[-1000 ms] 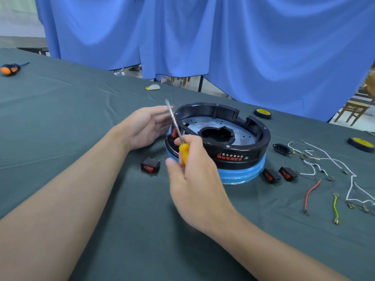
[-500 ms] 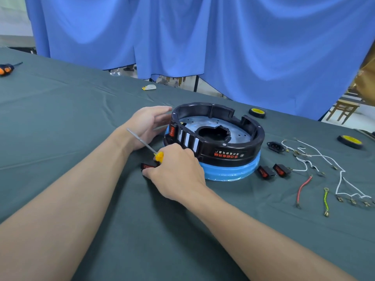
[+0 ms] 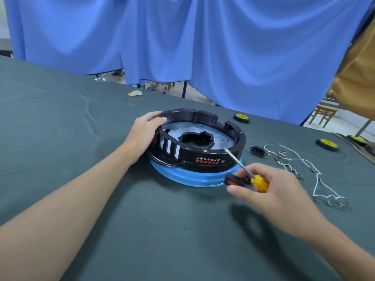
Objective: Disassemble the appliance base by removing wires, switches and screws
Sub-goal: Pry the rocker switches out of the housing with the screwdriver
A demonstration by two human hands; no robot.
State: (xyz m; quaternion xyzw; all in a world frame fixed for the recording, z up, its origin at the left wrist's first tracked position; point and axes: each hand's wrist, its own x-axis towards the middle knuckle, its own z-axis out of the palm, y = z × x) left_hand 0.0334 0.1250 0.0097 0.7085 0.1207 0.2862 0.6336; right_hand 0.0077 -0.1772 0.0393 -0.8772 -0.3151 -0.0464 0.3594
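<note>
- Appliance base (image 3: pixel 198 147): round black ring housing on a blue lower section, grey metal plate with a central opening inside. It stands on the tabletop (image 3: pixel 60 138) at the centre of the frame.
- Left hand (image 3: pixel 145 128): left of centre, fingers curled over the base's left rim, grasping it.
- Right hand (image 3: pixel 269 189): lower right of the base, fingers clenched round the yellow handle of a screwdriver (image 3: pixel 259 182). The metal shaft points up and left, its tip at the base's front right wall.
- Rocker switch (image 3: pixel 236 180): black with red, pinched between the right thumb and fingertips, just beside the blue section.
- Power socket (image 3: pixel 258 151): black, lying right of the base.
- White wires (image 3: pixel 304 165): loose tangle with metal terminals, right side of the frame.
- Yellow-hubbed wheels: one (image 3: pixel 241 118) behind the base, another (image 3: pixel 327 144) at far right.
- Blue curtain (image 3: pixel 223 47): across the top.
</note>
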